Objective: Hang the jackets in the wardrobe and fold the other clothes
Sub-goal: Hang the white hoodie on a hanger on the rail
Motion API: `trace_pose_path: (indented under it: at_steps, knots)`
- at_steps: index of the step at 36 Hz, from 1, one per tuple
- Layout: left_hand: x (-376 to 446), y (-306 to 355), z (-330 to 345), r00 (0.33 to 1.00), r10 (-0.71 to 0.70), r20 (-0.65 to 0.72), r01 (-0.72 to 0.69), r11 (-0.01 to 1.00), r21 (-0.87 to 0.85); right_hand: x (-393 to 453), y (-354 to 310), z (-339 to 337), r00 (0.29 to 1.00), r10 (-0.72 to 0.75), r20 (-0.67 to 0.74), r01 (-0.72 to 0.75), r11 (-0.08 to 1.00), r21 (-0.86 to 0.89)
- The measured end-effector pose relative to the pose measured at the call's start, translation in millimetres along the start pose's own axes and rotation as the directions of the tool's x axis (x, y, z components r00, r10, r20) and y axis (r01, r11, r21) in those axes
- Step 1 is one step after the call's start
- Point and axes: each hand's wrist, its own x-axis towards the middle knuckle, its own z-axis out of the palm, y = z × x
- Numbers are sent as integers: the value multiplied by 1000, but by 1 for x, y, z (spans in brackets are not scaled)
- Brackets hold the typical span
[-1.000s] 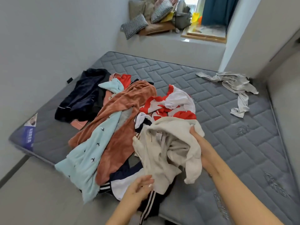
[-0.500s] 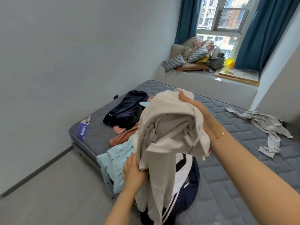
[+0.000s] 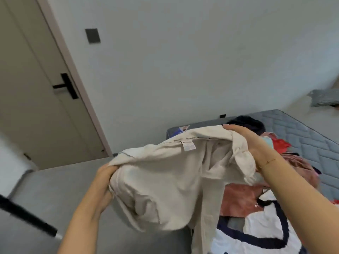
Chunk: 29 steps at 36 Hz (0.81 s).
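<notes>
So we've got a cream jacket (image 3: 165,184) held up in the air between both hands, over the floor (image 3: 55,189) at the near corner of the bed (image 3: 302,132). Our left hand (image 3: 105,182) grips a bunched edge of it low on the left, fingers curled into the fabric. Our right hand (image 3: 247,142) is higher up and holds the other side, with the cloth wrapped round under the palm and the thumb lying along the top edge. The hands are well apart, and the jacket sags between them with its inside facing us.

There's a small white care tag (image 3: 188,145) sewn in near the top seam, with reddish print on it, but it's way too blurry to read. A couple of narrow strips beside it along the seam are no better.

Behind the jacket, the rest of the clothes pile (image 3: 256,217) sits on the bed: something rust-coloured, a white piece with navy trim, a bit of red, and a dark garment (image 3: 247,121) further back. The mattress has a label (image 3: 180,129) at its corner, also unreadable.

A door (image 3: 36,88) with a black handle (image 3: 67,87) is on the left, and a dark wall plate (image 3: 92,35) sits beside it.
</notes>
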Motion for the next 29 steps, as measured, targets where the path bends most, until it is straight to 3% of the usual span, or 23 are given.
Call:
trace_pose_path:
  at_steps: [6, 8, 11, 14, 17, 19, 22, 24, 25, 27, 29]
  knots:
    - [-66, 39, -35, 982, 190, -15, -191, 979, -74, 60, 40, 51, 978, 154, 141, -92, 924, -370]
    - [-86, 45, -52, 977, 211, -21, -211, 975, -62, 73, 57, 77, 977, 165, 137, -55, 812, -581]
    - [-118, 49, -72, 970, 238, -39, -239, 971, -5, 90, 82, 114, 982, 112, 153, 72, 528, -846]
    - [-138, 50, -79, 913, 326, -245, -308, 945, 111, 100, 112, 150, 956, 125, 265, 192, 415, -889]
    - [-146, 48, -92, 813, 316, -488, -347, 937, 28, 89, 144, 192, 902, 51, 429, 392, 321, -862]
    - [-153, 47, -106, 775, 291, -561, -360, 933, -13, 73, 172, 219, 804, -25, 594, 560, 366, -743]
    - [-165, 53, -128, 760, 310, -571, -396, 918, -28, 26, 212, 265, 501, 52, 864, 693, 574, -436]
    - [-172, 57, -147, 756, 329, -567, -412, 911, -22, 6, 241, 302, 368, 90, 925, 748, 563, -353]
    - [-175, 59, -158, 763, 334, -554, -397, 918, 7, -1, 255, 321, 358, 86, 930, 746, 572, -340]
    - [-183, 63, -180, 769, 330, -547, -354, 933, 65, -9, 274, 359, 433, 75, 898, 671, 638, -377]
    - [-196, 65, -212, 724, 306, -619, -317, 944, 95, -8, 286, 392, 487, 115, 866, 611, 664, -432]
